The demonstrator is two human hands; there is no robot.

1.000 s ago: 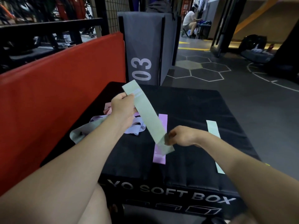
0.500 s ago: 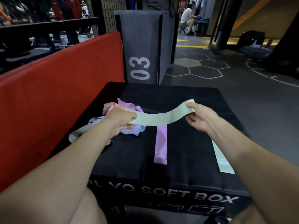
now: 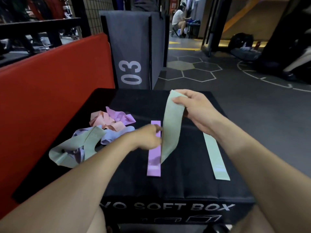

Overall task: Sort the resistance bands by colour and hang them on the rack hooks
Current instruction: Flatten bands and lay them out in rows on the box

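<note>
Hanging above the black soft box [image 3: 185, 185], the mint band [image 3: 171, 125] droops from our right hand [image 3: 196, 111], whose thumb and fingers pinch its top end. Our left hand [image 3: 148, 138] meets the band's lower edge with fingers curled; whether they actually grip it we cannot tell, since the band hides the fingertips. Flat on the box lie a purple band [image 3: 154, 163], partly covered by the mint one, and a second mint band [image 3: 217, 158], its far end behind our right wrist. Toward the box's left edge sits a tangled pile of bands [image 3: 101, 130], its strands hard to separate.

green band [image 3: 170, 126] hangs upright; purple band [image 3: 154, 158] lies flat.
</note>
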